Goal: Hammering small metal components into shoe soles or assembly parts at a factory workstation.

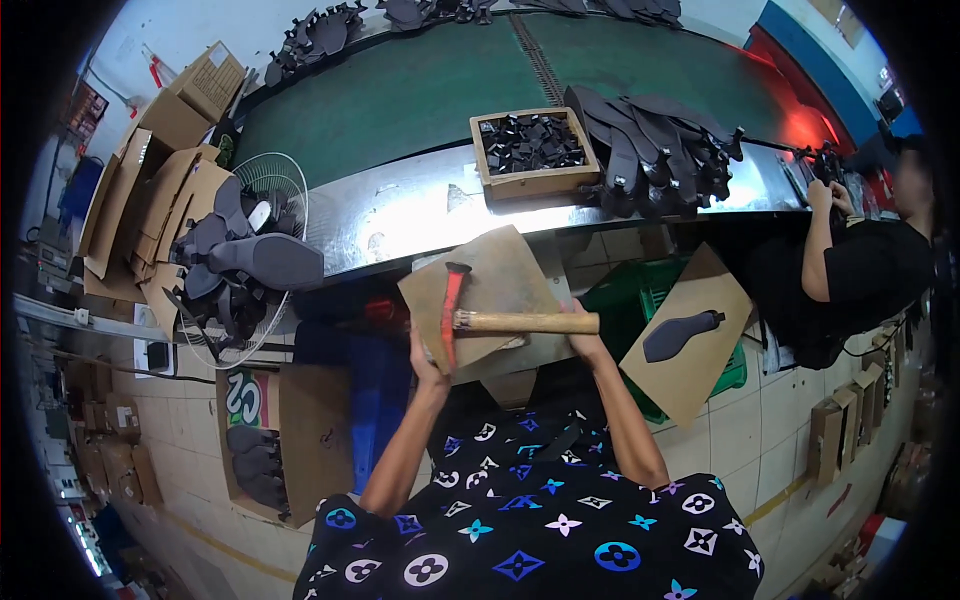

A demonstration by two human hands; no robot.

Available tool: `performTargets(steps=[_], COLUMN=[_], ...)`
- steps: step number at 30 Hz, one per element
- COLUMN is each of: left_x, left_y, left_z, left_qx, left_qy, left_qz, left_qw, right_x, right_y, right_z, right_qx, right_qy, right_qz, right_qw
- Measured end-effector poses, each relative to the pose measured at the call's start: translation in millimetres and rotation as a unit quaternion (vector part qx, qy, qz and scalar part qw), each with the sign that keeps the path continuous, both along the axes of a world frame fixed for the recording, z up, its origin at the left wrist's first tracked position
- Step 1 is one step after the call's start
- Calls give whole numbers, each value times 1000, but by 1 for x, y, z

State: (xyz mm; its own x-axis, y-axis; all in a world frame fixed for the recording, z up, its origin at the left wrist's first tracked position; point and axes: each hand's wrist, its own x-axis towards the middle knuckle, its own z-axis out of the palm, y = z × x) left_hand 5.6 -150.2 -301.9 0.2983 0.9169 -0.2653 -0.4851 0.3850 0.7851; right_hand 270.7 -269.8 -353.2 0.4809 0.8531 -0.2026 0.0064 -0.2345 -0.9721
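Note:
In front of me a brown cardboard sheet (500, 270) lies over a pale surface. Across it rests a hammer with a red head (452, 312) and a wooden handle (530, 322), the handle pointing right. My left hand (428, 358) grips the sheet's left edge beside the hammer head, fingers partly hidden beneath. At the right edge, just below the handle's end, my right hand (587, 338) is closed on the sheet, its fingers mostly covered by the handle and sheet. A single dark grey shoe sole (682, 335) lies on another cardboard sheet (690, 385) to the right.
A wooden box (480, 160) of small black heel pieces and a pile of soles (640, 140) stand on the metal bench edge (400, 200), before a green conveyor belt (410, 110). A fan (285, 170) bears soles at left. A co-worker (850, 250) sits at right.

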Motion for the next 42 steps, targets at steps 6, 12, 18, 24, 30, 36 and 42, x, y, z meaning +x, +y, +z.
performTargets(steps=[6, 12, 18, 24, 30, 36, 42], left_x=[37, 55, 49, 49, 47, 189, 299], left_y=[-32, -8, 22, 47, 84, 68, 38], left_z=[2, 57, 91, 117, 140, 179, 199], left_qx=[-26, 14, 193, 334, 468, 687, 674], left_qy=[22, 83, 280, 495, 605, 435, 376], left_qz=[83, -75, -7, -54, -81, -58, -144], left_qw=[996, 994, 940, 800, 639, 580, 619], right_x=[0, 54, 46, 10, 10, -21, -20], right_y=[3, -33, -14, -15, -99, -153, -150], right_z=[-12, -39, 159, 209, 186, 189, 214], right_qx=[-126, -58, 172, -27, 112, 141, 200], right_qy=[-114, -147, -127, -556, -313, -81, 160], right_qz=[19, 32, -98, 145, -18, -127, -240], right_qw=[985, 987, 972, 818, 943, 978, 936])
